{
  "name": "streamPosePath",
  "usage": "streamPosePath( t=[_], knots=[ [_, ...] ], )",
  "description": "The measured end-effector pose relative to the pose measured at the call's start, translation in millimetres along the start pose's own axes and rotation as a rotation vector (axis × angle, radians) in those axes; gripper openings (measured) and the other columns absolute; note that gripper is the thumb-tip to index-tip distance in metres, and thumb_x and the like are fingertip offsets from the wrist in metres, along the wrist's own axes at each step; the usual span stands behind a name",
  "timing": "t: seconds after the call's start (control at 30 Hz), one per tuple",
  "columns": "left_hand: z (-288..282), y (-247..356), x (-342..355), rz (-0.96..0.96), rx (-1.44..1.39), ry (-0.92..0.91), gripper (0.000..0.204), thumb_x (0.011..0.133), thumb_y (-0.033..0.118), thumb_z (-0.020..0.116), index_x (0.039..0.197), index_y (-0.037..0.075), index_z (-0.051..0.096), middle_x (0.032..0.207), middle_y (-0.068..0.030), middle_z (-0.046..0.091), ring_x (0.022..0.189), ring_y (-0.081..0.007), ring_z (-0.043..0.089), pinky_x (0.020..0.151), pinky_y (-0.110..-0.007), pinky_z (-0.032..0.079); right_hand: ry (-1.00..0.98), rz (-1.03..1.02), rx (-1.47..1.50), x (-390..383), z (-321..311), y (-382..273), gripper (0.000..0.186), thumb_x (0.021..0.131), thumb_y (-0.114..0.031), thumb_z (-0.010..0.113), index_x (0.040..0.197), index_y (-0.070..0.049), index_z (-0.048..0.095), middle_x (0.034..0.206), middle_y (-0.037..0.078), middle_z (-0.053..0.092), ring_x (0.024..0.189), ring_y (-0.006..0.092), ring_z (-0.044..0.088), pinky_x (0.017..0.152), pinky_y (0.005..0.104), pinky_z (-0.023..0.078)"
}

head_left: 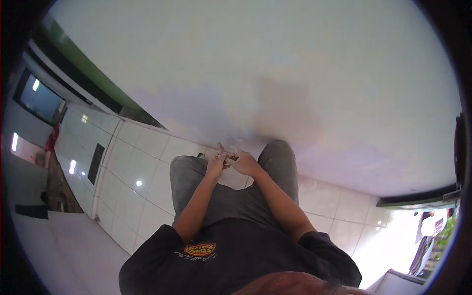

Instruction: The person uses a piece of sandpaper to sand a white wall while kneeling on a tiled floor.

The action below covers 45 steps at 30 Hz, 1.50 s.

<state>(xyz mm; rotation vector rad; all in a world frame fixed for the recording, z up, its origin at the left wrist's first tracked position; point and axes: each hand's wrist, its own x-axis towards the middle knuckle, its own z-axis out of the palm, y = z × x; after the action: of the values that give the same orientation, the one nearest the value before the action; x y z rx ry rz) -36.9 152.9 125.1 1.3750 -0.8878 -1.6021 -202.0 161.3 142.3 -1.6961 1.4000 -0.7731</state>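
My left hand [217, 160] and my right hand [241, 161] meet between my knees, in front of the pale wall [295, 49]. The fingers of both are curled together around a small, thin, brownish and whitish shape [221, 147], too small to make out; I cannot tell which hand grips it. Below them are my grey trousers [278, 182] and the tiled floor [142, 196].
A green band and dark ledge [98, 83] edge the wall's left side. A doorway [37, 98] and a tiled step [115, 142] lie left. At the right are a bright opening with plants [445, 236] and a dark-edged sill [413, 201].
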Motion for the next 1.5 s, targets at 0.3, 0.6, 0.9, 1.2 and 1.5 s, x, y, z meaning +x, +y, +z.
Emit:
streamPosePath(
  t=[0.3,0.6,0.9,1.2,1.5],
  knots=[
    [11.9,3.9,18.4,0.020,0.153,-0.038,0.028,0.098,0.028,0.062,0.104,0.001,0.064,0.089,-0.0074,0.070,0.074,-0.0161,0.067,0.064,-0.030,0.054,0.170,-0.261,-0.014,-10.6,9.7,-20.2,0.059,0.093,-0.006,0.060,0.149,-0.009,0.041,0.110,0.025,0.067,0.093,0.0411,0.068,0.083,0.0434,0.053],
    [12.1,66.8,44.4,0.011,0.306,-0.638,0.037,0.100,0.037,0.055,0.118,0.005,0.061,0.121,-0.0120,0.070,0.098,-0.0228,0.070,0.084,-0.037,0.055,0.384,-0.271,-0.399,-5.4,-32.7,-30.6,0.050,0.097,-0.007,0.056,0.146,-0.010,0.047,0.118,0.026,0.062,0.097,0.0432,0.065,0.080,0.0462,0.054],
    [-33.8,-17.1,112.3,-0.260,-0.289,-0.364,0.042,0.098,0.045,0.049,0.121,0.011,0.059,0.118,-0.0064,0.072,0.097,-0.0175,0.068,0.074,-0.034,0.052,0.367,-0.497,-1.150,20.0,-134.8,-138.3,0.050,0.090,-0.018,0.069,0.139,-0.020,0.059,0.078,0.006,0.057,0.056,0.0252,0.059,0.050,0.0379,0.049],
    [-58.2,8.2,144.3,-0.163,-0.182,-0.273,0.040,0.097,0.046,0.048,0.116,0.013,0.061,0.109,-0.0046,0.074,0.096,-0.0157,0.066,0.070,-0.033,0.050,0.345,-0.869,-1.449,133.0,-130.4,-207.2,0.049,0.085,-0.011,0.071,0.133,-0.021,0.065,0.079,0.000,0.064,0.046,0.0171,0.054,0.043,0.0316,0.045],
    [-67.1,40.8,117.3,-0.129,-0.278,-0.350,0.044,0.098,0.047,0.048,0.116,0.010,0.062,0.108,-0.0056,0.074,0.096,-0.0174,0.067,0.077,-0.035,0.049,0.350,-0.725,-1.517,99.0,-152.7,-196.6,0.051,0.084,-0.009,0.070,0.131,-0.026,0.066,0.087,-0.002,0.070,0.047,0.0185,0.057,0.043,0.0312,0.047]
  ],
)
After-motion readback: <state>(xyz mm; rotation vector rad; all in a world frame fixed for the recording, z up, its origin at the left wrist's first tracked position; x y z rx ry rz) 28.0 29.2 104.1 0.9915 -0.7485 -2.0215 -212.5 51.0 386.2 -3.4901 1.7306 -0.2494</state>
